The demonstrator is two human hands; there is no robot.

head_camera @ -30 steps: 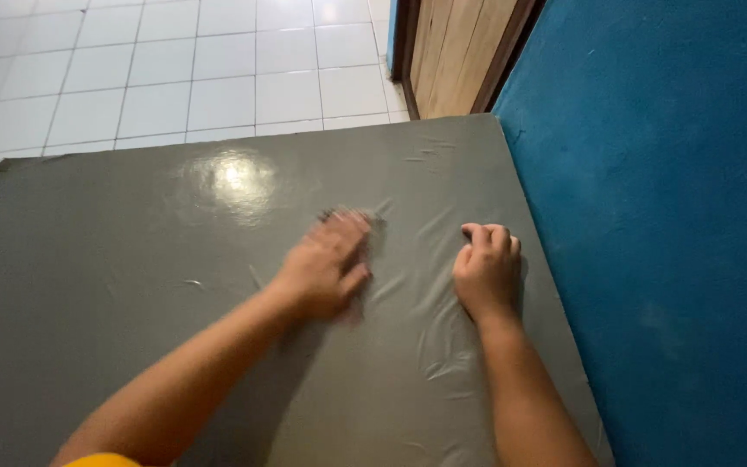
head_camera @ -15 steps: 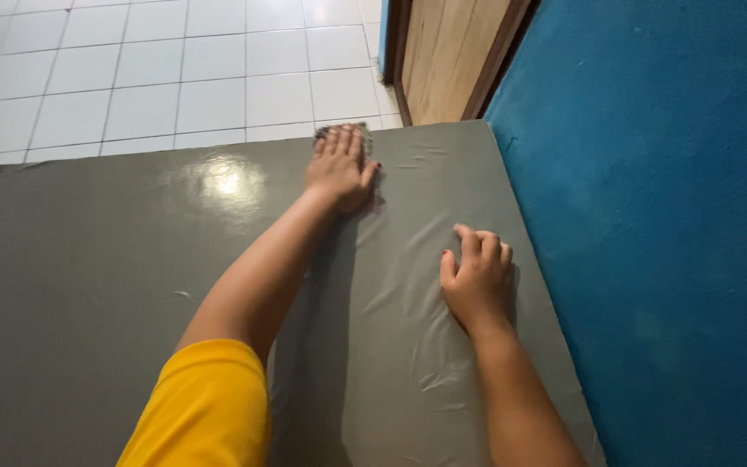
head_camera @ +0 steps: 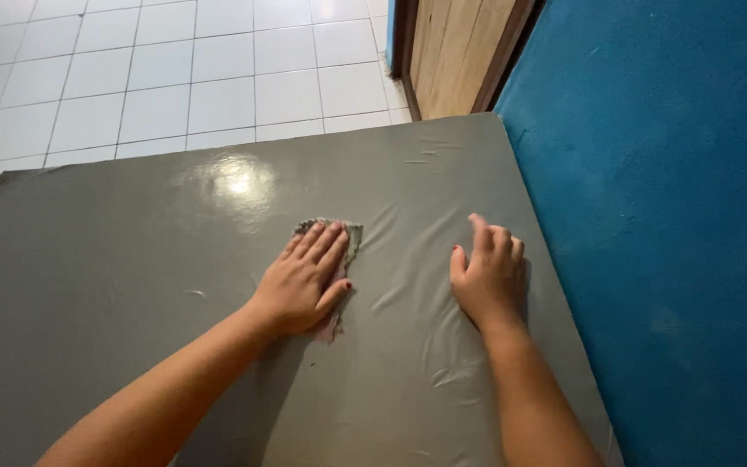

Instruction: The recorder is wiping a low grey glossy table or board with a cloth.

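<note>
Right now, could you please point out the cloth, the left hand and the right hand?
cloth (head_camera: pixel 349 232), head view, on its grey far edge past the fingertips.
left hand (head_camera: pixel 304 281), head view, on the back of the hand.
right hand (head_camera: pixel 490 277), head view, on the back of the hand.

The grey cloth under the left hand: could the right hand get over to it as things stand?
Probably yes. The right hand rests flat on the grey sheet, and only bare, wrinkled sheet lies between it and the cloth pinned under the left hand.

the left hand (head_camera: pixel 304 278) has drawn the grey rag (head_camera: pixel 345 239) back from the mat's far edge to mid-mat.
</note>
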